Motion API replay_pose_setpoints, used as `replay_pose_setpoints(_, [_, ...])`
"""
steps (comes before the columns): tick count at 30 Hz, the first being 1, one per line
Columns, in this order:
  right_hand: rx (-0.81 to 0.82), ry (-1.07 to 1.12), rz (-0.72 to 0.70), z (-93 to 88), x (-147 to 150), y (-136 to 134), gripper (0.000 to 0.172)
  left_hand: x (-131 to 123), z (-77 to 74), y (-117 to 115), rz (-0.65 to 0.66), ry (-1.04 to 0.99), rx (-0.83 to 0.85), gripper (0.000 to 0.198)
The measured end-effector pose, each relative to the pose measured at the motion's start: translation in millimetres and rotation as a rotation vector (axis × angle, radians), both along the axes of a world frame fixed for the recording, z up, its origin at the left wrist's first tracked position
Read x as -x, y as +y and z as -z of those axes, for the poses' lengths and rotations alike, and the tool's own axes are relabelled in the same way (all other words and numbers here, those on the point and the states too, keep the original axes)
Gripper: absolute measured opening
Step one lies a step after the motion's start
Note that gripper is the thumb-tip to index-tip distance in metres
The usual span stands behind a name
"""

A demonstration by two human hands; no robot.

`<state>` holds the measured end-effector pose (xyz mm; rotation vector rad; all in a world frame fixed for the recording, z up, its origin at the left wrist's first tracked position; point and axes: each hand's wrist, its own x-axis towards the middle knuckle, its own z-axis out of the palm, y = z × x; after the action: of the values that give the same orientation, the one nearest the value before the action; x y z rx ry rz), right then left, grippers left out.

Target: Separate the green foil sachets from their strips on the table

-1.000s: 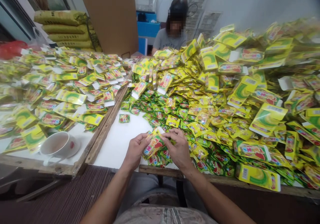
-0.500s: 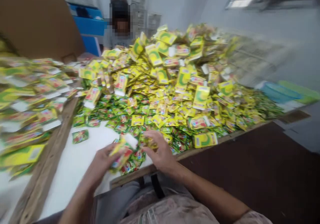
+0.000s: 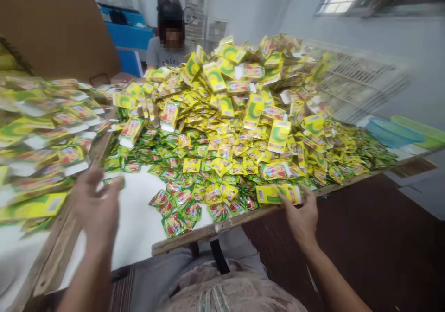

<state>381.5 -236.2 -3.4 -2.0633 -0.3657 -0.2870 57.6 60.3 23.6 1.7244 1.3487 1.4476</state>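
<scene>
My left hand (image 3: 95, 205), smeared by motion, is over the wooden divider with fingers apart and nothing visible in it. Just beyond its thumb, a green sachet (image 3: 117, 181) lies on the white tabletop (image 3: 135, 210). At the front edge on the right, my right hand (image 3: 303, 217) grips the right end of a small yellow carton (image 3: 271, 194) with a green curve printed on it. Between my hands lie loose green sachets (image 3: 181, 198) with red pictures, and a few yellow sachets (image 3: 220, 194).
A big heap of yellow cartons (image 3: 222, 80) and sachets covers the table's middle and back. Left of the wooden divider (image 3: 66, 238) lie rows of filled-looking cartons (image 3: 45, 163). Another person (image 3: 168, 47) sits behind the heap. Blue and green plastic trays (image 3: 396, 131) stand far right.
My left hand has swung left, and the carton it held is gone from it. My right hand has moved right from the sachets and taken hold of a carton at the edge.
</scene>
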Motion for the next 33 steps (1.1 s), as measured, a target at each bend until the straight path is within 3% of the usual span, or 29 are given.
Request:
replay_pose_setpoints(2, [-0.077, -0.121, -0.039, -13.9, 18.3, 8.6, 0.060, -29.5, 12.2, -28.7, 0.060, 0.100, 0.009, 0.043])
replay_pose_setpoints(5, [-0.165, -0.186, -0.174, -31.4, 53.8, 35.9, 0.053, -56.4, 18.2, -75.4, 0.356, 0.270, -0.269, 0.047])
replay_pose_setpoints(7, [-0.222, -0.134, -0.363, -36.8, 79.9, 63.7, 0.050, -65.9, 19.8, -95.4, 0.556, 0.422, -0.390, 0.064])
replay_pose_setpoints(9, [-0.255, 0.029, -0.591, -39.1, 102.6, 93.1, 0.045, -69.4, 24.4, -101.7, 0.676, 0.515, -0.415, 0.070])
replay_pose_setpoints(12, [-0.149, 0.184, -0.939, -41.6, 116.7, 122.0, 0.045, -61.8, 35.2, -91.9, 0.659, 0.443, -0.304, 0.063])
replay_pose_setpoints(14, [0.069, 0.072, -1.140, -41.0, 109.0, 125.8, 0.050, -49.4, 39.6, -81.1, 0.566, 0.301, -0.100, 0.065])
replay_pose_setpoints(16, [0.357, -0.183, -1.261, -35.4, 91.9, 121.7, 0.051, -35.2, 38.9, -72.3, 0.519, 0.065, 0.203, 0.064])
replay_pose_setpoints(19, [0.649, -0.481, -1.254, -18.3, 66.7, 115.7, 0.041, -19.6, 30.4, -64.0, 0.603, -0.436, 0.682, 0.050])
replay_pose_setpoints(21, [0.630, -0.536, -1.211, -7.2, 59.4, 118.1, 0.032, -15.9, 24.6, -61.0, 0.677, -0.707, 0.907, 0.042])
replay_pose_setpoints(23, [0.485, -0.500, -1.172, -2.3, 61.0, 126.6, 0.027, -17.2, 22.0, -59.4, 0.700, -0.802, 1.023, 0.038])
replay_pose_setpoints(26, [0.270, -0.242, -1.080, -10.1, 75.3, 147.6, 0.026, -23.1, 24.2, -59.7, 0.699, -0.654, 1.009, 0.034])
replay_pose_setpoints(29, [0.167, 0.048, -1.046, -27.4, 93.6, 172.2, 0.027, -26.3, 27.4, -61.9, 0.719, -0.436, 0.907, 0.033])
replay_pose_setpoints(33, [0.101, -0.044, -1.233, -41.3, 108.0, 197.6, 0.019, -21.6, 29.0, -64.4, 0.725, -0.376, 0.786, 0.038])
